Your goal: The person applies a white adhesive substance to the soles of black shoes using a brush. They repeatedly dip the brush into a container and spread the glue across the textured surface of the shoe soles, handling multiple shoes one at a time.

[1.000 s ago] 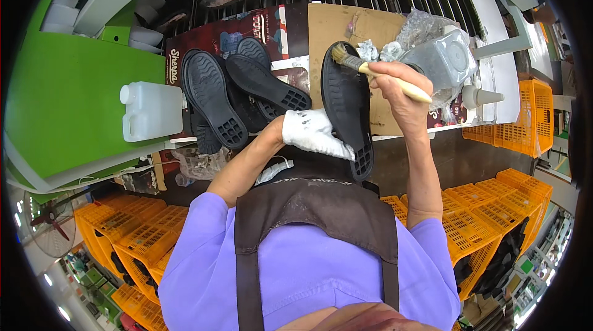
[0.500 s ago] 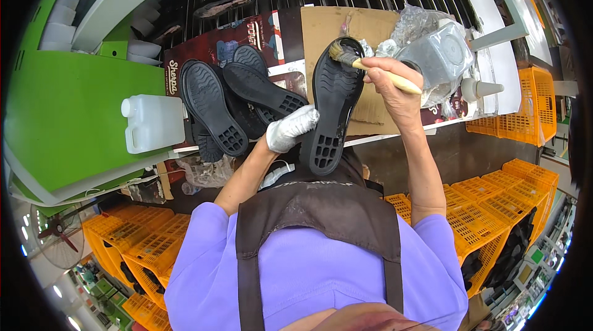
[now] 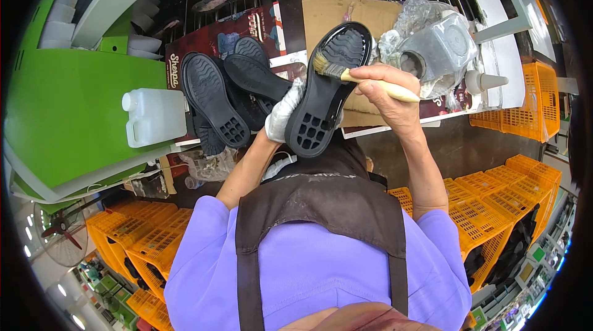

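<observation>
Right hand (image 3: 390,97): closed around a paintbrush (image 3: 337,71), bristles against the black sole's (image 3: 321,101) left edge.
Left hand (image 3: 283,116): white-gloved, gripping the sole from left and beneath.
Sole position: between the hands, tread upward.
Other soles (image 3: 209,87): piled left of the glove.
Clear container (image 3: 446,47): beyond the right hand.
White jug (image 3: 155,118): on a green surface (image 3: 74,108).

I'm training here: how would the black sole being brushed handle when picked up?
The black sole seems fairly stiff, extending past the gloved left hand without drooping. Its shiny brushed end may be slick; recesses hint at lightness.
</observation>
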The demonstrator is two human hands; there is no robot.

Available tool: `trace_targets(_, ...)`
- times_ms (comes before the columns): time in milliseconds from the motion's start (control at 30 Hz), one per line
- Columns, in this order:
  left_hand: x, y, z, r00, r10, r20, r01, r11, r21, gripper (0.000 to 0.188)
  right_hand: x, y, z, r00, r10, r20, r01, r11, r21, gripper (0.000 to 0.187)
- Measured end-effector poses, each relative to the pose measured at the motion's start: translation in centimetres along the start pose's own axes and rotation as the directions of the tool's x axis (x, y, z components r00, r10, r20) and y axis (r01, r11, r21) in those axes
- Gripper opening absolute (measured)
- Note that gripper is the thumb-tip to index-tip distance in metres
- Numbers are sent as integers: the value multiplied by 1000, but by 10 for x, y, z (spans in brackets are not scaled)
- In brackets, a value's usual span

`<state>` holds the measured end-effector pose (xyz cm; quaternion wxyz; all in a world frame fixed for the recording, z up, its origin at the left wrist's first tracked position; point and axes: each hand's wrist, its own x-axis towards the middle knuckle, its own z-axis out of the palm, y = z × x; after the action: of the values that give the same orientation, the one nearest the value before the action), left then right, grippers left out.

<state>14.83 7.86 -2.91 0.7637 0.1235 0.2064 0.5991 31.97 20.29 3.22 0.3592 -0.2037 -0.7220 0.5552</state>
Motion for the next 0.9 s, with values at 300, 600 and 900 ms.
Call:
trace_targets(300,7,2,-10,997,11,-79,-26,983,-183,64,-7,-15,6,997,-11,78,11,1000,-4,20)
trace_targets(600,21,7,2,979,122,-161,-147,978,-148,53,-16,-16,11,995,-70,77,69,998,12,21)
trace_targets(900,27,10,5,976,149,-162,-161,985,-63,54,-16,-24,11,982,-116,147,117,993,2,23)
